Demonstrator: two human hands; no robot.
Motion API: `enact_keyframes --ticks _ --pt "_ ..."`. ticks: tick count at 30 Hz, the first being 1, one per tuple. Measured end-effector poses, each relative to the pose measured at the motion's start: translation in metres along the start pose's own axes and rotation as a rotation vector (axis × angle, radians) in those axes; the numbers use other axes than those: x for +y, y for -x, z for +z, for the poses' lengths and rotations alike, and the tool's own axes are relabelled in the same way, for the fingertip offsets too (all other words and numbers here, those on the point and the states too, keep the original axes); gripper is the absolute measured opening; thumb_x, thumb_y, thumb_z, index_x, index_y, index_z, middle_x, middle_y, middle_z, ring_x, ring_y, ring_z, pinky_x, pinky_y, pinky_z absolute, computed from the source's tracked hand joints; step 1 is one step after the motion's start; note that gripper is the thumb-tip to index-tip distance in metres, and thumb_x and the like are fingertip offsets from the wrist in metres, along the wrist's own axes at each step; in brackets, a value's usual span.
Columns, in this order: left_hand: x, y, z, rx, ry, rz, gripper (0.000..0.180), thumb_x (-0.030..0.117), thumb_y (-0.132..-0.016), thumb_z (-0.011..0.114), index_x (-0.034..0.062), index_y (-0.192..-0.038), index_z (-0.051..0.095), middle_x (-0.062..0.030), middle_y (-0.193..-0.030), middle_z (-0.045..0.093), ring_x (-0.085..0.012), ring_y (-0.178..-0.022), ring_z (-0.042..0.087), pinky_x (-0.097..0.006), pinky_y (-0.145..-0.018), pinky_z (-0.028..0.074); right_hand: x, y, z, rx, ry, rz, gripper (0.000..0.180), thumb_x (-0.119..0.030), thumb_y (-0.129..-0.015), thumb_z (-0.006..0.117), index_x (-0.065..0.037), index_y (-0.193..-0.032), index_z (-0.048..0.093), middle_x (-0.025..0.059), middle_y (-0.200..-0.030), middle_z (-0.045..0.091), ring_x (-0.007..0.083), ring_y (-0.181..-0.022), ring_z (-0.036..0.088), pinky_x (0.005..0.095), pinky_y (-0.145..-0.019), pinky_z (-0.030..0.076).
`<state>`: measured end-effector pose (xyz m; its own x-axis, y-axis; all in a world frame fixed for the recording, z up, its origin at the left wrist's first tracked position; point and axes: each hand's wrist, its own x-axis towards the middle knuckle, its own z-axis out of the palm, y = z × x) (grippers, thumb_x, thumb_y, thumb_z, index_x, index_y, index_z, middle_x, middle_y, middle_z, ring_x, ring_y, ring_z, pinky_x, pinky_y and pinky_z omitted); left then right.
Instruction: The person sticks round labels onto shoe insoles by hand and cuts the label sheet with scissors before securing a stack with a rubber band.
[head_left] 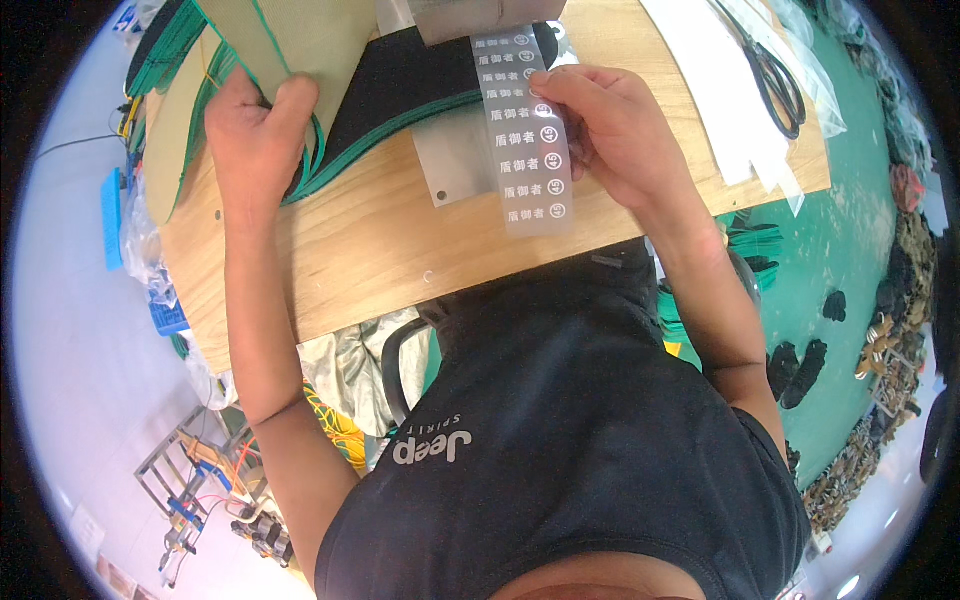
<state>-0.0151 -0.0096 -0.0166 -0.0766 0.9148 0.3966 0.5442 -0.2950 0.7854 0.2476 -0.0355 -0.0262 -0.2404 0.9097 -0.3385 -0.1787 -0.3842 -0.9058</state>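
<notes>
My left hand (258, 135) is closed on a beige insole (305, 35) with green edging, its thumb bent over the lower end. My right hand (622, 130) pinches a clear label strip (522, 180) between thumb and fingers; rows of white print run down it. The strip hangs over a thin metal plate (450, 165) at the table's near side. Between the hands lies a stack of black, green-edged insoles (405, 85), partly covered by the strip. At the top, a grey metal machine part (485, 18) stands just above the strip's far end.
More green-edged insoles (165, 65) are piled at the table's far left. On the right, black-handled scissors (775, 90) lie over white sheets (700, 90). The wooden table's (370, 260) near edge runs before my body. Black insoles (803, 375) lie on the green floor.
</notes>
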Motion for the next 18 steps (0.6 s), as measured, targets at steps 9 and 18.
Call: enact_keyframes --ticks 9,18 --pt "0.0017 0.0022 0.0000 -0.053 -0.127 0.025 0.019 0.016 -0.075 0.059 -0.0019 -0.081 0.058 -0.0035 -0.062 0.056 -0.0077 -0.060 0.045 -0.024 -0.057 0.042 0.0010 -0.0005 -0.0017 -0.001 0.052 0.010 0.023 -0.019 -0.086 0.058 -0.001 -0.072 0.060 0.0057 -0.061 0.060 0.0107 -0.045 0.052 0.0230 -0.040 0.038" --pt "0.0034 0.0052 0.0009 -0.077 -0.191 0.074 0.018 0.017 -0.076 0.060 -0.0009 -0.079 0.058 -0.0051 -0.059 0.055 -0.0085 -0.056 0.046 -0.025 -0.054 0.041 0.0012 -0.0026 -0.0011 -0.016 0.053 -0.001 0.024 -0.019 -0.087 0.058 0.000 -0.073 0.060 0.0056 -0.060 0.059 0.0105 -0.045 0.052 0.0228 -0.041 0.039"
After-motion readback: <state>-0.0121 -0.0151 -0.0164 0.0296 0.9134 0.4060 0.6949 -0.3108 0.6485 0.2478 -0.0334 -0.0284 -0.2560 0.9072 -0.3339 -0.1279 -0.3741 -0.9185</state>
